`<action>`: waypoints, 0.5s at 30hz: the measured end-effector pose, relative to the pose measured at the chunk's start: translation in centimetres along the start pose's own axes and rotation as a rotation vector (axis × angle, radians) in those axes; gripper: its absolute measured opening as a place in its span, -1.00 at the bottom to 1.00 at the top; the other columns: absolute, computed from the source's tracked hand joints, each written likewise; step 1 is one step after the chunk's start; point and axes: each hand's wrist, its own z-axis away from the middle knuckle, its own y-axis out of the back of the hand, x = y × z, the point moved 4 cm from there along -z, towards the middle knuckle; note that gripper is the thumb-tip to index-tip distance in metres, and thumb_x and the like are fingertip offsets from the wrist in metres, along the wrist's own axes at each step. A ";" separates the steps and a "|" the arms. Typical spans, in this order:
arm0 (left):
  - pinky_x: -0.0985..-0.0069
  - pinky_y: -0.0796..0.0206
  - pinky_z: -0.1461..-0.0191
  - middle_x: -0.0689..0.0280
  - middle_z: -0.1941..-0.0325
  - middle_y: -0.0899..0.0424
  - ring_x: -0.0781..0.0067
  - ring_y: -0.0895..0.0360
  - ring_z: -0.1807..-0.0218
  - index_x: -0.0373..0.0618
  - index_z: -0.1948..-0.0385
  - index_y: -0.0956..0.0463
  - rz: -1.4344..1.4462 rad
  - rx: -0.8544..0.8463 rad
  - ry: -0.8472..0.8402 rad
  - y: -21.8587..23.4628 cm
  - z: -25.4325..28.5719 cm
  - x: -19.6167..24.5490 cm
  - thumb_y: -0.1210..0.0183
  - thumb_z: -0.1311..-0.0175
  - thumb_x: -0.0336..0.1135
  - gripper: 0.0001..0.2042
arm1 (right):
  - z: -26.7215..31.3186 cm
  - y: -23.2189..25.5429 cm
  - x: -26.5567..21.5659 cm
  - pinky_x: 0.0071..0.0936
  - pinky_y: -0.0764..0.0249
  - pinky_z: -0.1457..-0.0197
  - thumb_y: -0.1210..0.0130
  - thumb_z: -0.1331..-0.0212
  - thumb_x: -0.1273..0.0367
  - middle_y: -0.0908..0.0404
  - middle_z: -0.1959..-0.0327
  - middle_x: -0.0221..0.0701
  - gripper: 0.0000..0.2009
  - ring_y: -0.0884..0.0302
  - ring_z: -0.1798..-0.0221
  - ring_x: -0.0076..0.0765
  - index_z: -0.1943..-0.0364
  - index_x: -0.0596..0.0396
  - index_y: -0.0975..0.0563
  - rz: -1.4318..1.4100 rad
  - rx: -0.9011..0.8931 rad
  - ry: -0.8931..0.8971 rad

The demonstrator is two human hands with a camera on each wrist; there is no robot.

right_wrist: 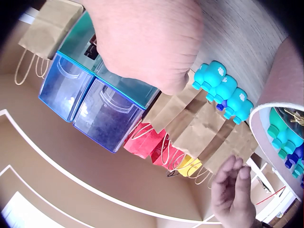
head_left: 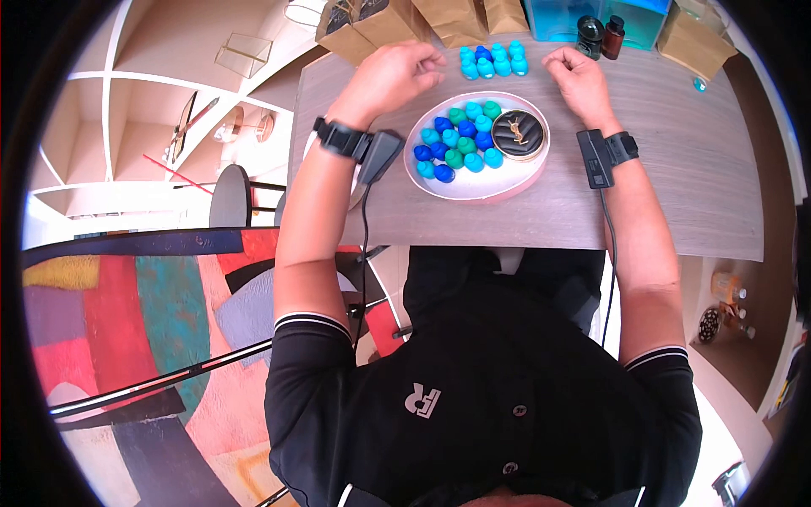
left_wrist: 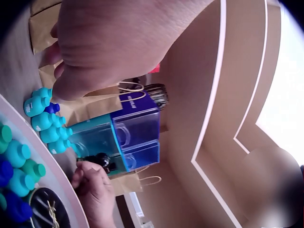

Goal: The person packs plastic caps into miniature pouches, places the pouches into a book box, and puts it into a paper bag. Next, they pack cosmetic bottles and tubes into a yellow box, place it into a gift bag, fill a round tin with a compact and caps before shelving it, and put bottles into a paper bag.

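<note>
Small light-blue bottles (head_left: 502,66) stand in close rows on the table, with dark-blue ones (head_left: 482,52) among them. My left hand (head_left: 401,74) hovers just left of the rows, its fingers loosely bent around nothing. On the other side is my right hand (head_left: 579,80), fingers curled in loosely and no object showing in them. Nearer my body, an oval pink-and-white tray (head_left: 507,182) carries several light-blue, dark-blue and green bottles (head_left: 465,145). A round black case (head_left: 518,135) with a gold emblem sits at the tray's right end.
Brown paper bags (head_left: 380,29) line the table's back edge. Clear blue drawers (head_left: 553,21) stand behind a dark round jar (head_left: 590,35) and a brown bottle (head_left: 613,38). Another paper bag (head_left: 697,46) is at back right, with a small teal item (head_left: 699,84) before it.
</note>
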 end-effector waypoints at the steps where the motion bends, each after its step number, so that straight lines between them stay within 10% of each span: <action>1: 0.37 -0.51 0.09 0.20 0.25 -0.71 0.26 -0.67 0.21 -0.12 0.12 -0.66 -0.013 -0.018 -0.016 -1.2 -1.2 -0.9 -0.32 -0.18 -0.32 -0.76 | 0.0 0.0 0.1 -0.52 -0.41 0.28 -0.21 -0.23 0.27 -0.62 0.48 -0.51 -0.80 -0.46 0.41 -0.61 0.29 0.12 -0.67 0.004 0.005 0.003; 15: 0.32 -0.51 0.12 0.19 0.29 -0.74 0.23 -0.69 0.22 -0.10 0.19 -0.68 -0.106 -0.104 0.036 -3.1 -2.8 -1.3 -0.34 -0.17 -0.23 -0.76 | -0.2 0.0 0.3 -0.46 -0.45 0.26 -0.22 -0.20 0.23 -0.63 0.52 -0.45 -0.77 -0.51 0.41 -0.54 0.30 0.13 -0.67 0.053 0.034 0.058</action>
